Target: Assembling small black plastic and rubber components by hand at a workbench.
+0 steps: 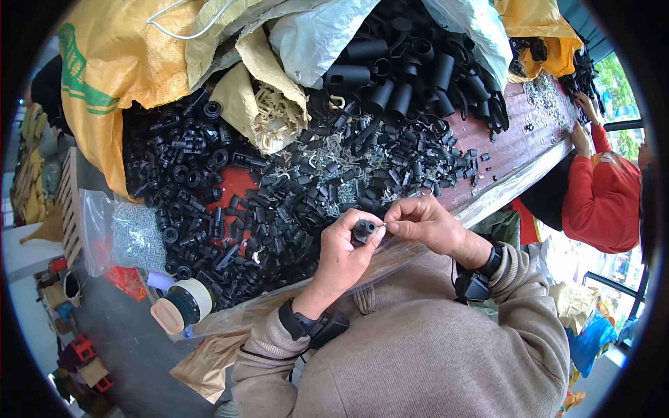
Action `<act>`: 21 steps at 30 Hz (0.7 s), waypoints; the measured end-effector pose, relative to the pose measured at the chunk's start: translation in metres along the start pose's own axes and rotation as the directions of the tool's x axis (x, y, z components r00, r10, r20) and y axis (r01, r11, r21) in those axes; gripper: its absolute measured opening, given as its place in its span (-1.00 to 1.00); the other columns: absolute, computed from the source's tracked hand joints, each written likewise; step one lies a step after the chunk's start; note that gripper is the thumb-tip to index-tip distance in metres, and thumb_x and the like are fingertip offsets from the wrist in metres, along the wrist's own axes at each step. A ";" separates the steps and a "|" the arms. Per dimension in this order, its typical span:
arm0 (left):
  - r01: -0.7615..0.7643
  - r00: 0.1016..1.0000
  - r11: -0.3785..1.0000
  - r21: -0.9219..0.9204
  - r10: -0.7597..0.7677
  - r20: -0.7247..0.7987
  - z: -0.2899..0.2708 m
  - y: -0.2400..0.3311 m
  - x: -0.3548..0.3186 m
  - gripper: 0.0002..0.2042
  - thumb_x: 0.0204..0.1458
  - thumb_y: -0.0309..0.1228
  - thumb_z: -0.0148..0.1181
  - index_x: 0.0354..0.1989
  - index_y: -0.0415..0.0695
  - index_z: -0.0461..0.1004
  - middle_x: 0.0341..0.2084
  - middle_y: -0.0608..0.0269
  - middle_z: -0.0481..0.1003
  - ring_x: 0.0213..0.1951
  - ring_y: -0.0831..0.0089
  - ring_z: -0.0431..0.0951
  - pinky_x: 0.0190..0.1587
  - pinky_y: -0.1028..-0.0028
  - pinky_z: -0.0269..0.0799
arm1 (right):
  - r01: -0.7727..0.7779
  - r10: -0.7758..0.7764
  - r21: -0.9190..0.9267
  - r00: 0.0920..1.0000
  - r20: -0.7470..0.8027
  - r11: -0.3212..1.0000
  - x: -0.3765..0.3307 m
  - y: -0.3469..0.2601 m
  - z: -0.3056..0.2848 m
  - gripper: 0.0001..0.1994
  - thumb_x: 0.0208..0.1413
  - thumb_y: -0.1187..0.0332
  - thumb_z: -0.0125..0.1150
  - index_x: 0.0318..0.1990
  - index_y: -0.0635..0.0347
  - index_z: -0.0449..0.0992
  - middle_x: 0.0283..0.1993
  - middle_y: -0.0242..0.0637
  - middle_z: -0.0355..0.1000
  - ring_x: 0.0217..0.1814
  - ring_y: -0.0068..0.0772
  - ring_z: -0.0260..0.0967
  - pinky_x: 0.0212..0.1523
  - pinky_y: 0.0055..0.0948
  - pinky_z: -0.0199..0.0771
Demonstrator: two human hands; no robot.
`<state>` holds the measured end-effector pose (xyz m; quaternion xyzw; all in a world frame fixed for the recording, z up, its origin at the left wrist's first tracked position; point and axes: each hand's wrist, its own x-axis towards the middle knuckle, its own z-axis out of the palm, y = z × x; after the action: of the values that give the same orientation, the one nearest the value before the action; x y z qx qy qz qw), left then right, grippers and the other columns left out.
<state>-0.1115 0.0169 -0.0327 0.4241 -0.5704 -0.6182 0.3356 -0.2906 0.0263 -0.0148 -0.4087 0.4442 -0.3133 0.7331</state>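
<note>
- Between the two hands, just above the beige-sleeved forearms, a small black cylindrical plastic fitting (363,230) was pinched in the left hand (343,252), thumb and forefinger closed around its ribbed body.
- Against the fitting's right end, the right hand (423,221) was closed in a fingertip pinch on what looked like a small silvery metal piece (384,224); it was too small to tell its exact shape.
- Judged by its look, the fitting was light, stiff and hard, unlikely to crush; the ribbed sides gave the best hold, since the open end had to stay free.
- The metal piece seemed thin and easy to drop, so a tight tip grip near its middle suited it.
- Beyond the fingers, a heap of loose black plastic parts (279,202) mixed with small silvery metal hooks (341,157) covered the red-topped table (519,143).
- Further from the hands, black plastic tubes (404,76) spilled from a white woven sack (313,31), beside a yellow woven sack (115,70).
- Left of the left hand sat a clear plastic bag of small metal pieces (136,233) and a roll of tape (185,305).
- Off to the right, another person in a red sleeve (603,198) worked at the far end.
</note>
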 end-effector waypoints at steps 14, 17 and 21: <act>0.180 0.984 0.955 -0.234 -0.178 0.027 -0.004 -0.002 0.000 -0.89 -0.08 -0.45 0.14 -0.50 -0.23 0.39 -0.69 0.40 0.36 -0.62 0.69 0.31 -0.54 0.65 0.23 | 0.290 -0.318 -0.382 0.948 -0.010 0.877 0.006 0.004 0.005 -0.87 0.01 0.40 0.10 -0.46 0.27 0.38 -0.48 -0.50 0.26 -0.46 -0.76 0.12 -0.47 -0.71 0.14; 0.221 0.975 0.906 -0.362 -0.213 0.062 -0.004 -0.004 0.001 -0.85 -0.03 -0.40 0.10 -0.50 -0.23 0.39 -0.69 0.43 0.34 -0.62 0.71 0.30 -0.55 0.69 0.22 | 0.295 -0.359 -0.537 0.933 -0.017 0.790 0.006 -0.003 0.007 -0.89 -0.01 0.42 0.09 -0.45 0.27 0.36 -0.48 -0.43 0.26 -0.48 -0.68 0.15 -0.49 -0.68 0.16; 0.213 0.977 0.905 -0.369 -0.210 0.049 -0.003 -0.005 0.003 -0.86 -0.03 -0.41 0.10 -0.49 -0.23 0.39 -0.69 0.41 0.34 -0.62 0.70 0.31 -0.55 0.69 0.22 | 0.157 -0.185 -0.183 0.971 -0.149 0.970 0.009 0.006 0.000 -0.93 -0.02 0.46 0.07 -0.40 0.27 0.36 -0.46 -0.36 0.27 -0.48 -0.58 0.22 -0.52 -0.60 0.20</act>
<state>-0.1092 0.0136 -0.0376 0.4093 -0.3949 -0.7496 0.3386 -0.2859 0.0217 -0.0238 -0.4793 0.4915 -0.3693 0.6263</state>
